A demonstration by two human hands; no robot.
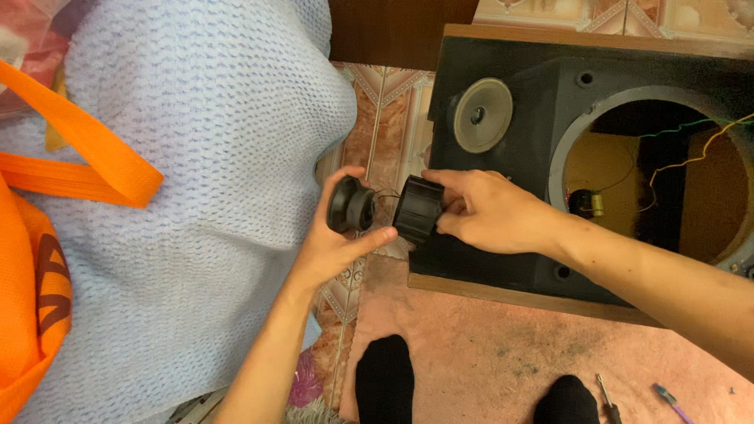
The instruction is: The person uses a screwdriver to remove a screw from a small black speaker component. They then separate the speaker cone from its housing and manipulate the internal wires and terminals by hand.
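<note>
Nearest the camera, two feet in black socks [385, 381] stand on a pink mat [487, 353], with a small screwdriver [606, 399] and a purple-handled tool [669, 399] lying at its right edge. Above them the left hand [334, 243] holds a small round black speaker driver [351, 206]: the thumb curls over its top rim, the index finger stretches out below it toward the other piece, and the driver sits between them, clamped lightly. Just beside it, the right hand [487, 212] grips a black ribbed cylindrical housing [418, 209], fingers closed around its far side and top, so the housing juts out left of the fingertips. Thin wire runs between the two parts, which are near but apart. Behind the right hand lies a black wooden speaker cabinet [510, 267] with a grey round cone [481, 115] and a large circular opening [652, 173] showing coloured wires. To the left spreads a pale blue knitted cloth [196, 196] and an orange strap [86, 149].
</note>
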